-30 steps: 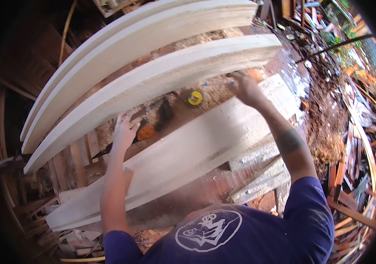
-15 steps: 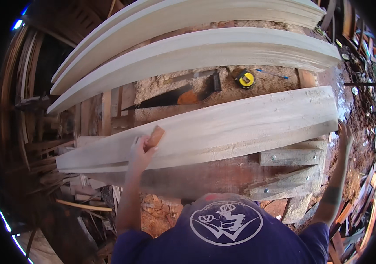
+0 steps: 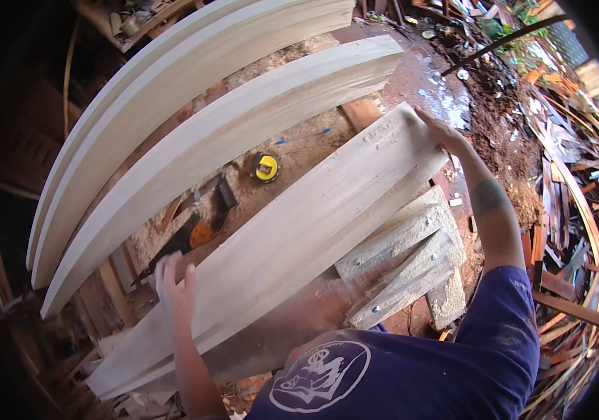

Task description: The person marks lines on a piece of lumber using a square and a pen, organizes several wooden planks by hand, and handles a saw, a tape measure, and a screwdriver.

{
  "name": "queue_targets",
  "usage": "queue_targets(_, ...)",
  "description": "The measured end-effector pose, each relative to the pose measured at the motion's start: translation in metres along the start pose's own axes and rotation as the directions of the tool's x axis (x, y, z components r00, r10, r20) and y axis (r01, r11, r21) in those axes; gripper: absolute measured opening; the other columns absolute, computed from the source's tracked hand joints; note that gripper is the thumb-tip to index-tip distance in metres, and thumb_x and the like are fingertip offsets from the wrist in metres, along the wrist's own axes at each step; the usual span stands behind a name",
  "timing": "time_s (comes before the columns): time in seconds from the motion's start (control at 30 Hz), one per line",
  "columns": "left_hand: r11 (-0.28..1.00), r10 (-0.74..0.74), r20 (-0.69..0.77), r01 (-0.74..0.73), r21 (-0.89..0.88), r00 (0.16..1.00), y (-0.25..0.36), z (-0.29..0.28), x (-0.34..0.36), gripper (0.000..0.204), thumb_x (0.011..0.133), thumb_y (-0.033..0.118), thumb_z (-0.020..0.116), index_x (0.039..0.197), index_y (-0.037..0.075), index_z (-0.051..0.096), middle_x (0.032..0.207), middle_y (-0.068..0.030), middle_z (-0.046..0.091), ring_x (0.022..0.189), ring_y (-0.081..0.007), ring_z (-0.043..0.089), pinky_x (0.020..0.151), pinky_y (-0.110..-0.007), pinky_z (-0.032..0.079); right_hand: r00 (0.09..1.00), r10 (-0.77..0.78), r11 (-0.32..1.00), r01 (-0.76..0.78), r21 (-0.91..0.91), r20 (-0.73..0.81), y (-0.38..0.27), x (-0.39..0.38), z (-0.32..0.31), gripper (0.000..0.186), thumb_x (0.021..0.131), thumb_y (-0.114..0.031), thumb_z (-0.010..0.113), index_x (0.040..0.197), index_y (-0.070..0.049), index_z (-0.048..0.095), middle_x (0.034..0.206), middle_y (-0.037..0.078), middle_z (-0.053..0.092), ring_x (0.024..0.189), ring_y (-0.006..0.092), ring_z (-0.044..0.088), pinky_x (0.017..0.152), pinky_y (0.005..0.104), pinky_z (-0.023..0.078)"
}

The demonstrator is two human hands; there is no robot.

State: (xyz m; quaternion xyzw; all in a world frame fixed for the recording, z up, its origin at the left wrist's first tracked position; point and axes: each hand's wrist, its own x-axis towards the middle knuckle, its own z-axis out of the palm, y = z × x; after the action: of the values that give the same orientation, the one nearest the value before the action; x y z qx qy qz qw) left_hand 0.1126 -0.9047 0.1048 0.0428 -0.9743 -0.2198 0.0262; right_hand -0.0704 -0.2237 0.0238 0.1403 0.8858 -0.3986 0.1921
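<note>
A long pale wooden board [image 3: 299,203] lies slantwise before me, its far right end raised toward the back. My right hand [image 3: 438,131] grips that end, with the fingers at its upper corner and part of the hand hidden. Over the board's left edge is my left hand [image 3: 176,285], fingers raised and apart, slightly blurred. No block shows in it. Just beyond it lies a handsaw [image 3: 202,234] with an orange-brown handle part. A yellow and black tape measure [image 3: 266,168] rests on the sawdust past the board, near a blue pen [image 3: 303,136].
Curved pale beams, one nearer beam [image 3: 243,143] and others [image 3: 173,91] behind it, stand across the back. Bolted wooden pieces [image 3: 401,262] sit at the board's near right side. Scrap wood [image 3: 573,210] heaps up at the right; wet, dark ground [image 3: 485,119] borders it.
The view has swung to the right, so the board now slants more. My left hand has moved to the board's far edge, and the small brown wood block it held is out of sight.
</note>
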Motion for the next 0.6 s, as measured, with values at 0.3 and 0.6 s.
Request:
queue_targets(0.3,0.957,-0.275,0.575,0.166,0.236,0.77,-0.051,-0.004,0.03,0.042,0.094,0.037,0.067,0.111,-0.002,0.068,0.097,-0.0147,0.069,0.099,-0.0269,0.066,0.091,-0.042,0.051,0.908,0.388,0.868,-0.417,0.268,0.157,-0.041,0.004,0.017,0.082,0.089,-0.075,0.053,0.147,-0.017,0.051,0.133,0.007,0.061,0.106,0.0217,0.064,0.087,0.0385,0.053)
queue_targets(0.6,0.967,-0.173,0.774,0.254,0.017,0.608,-0.06,-0.023,0.039,0.041,0.099,0.032,0.058,0.104,-0.008,0.069,0.079,-0.0094,0.069,0.077,-0.0131,0.061,0.074,-0.036,0.049,0.965,0.241,0.883,-0.261,0.391,0.102,-0.061,-0.017,-0.013,0.077,0.086,-0.075,0.06,0.131,-0.012,0.063,0.1,0.0,0.067,0.081,0.0138,0.065,0.075,0.0366,0.057)
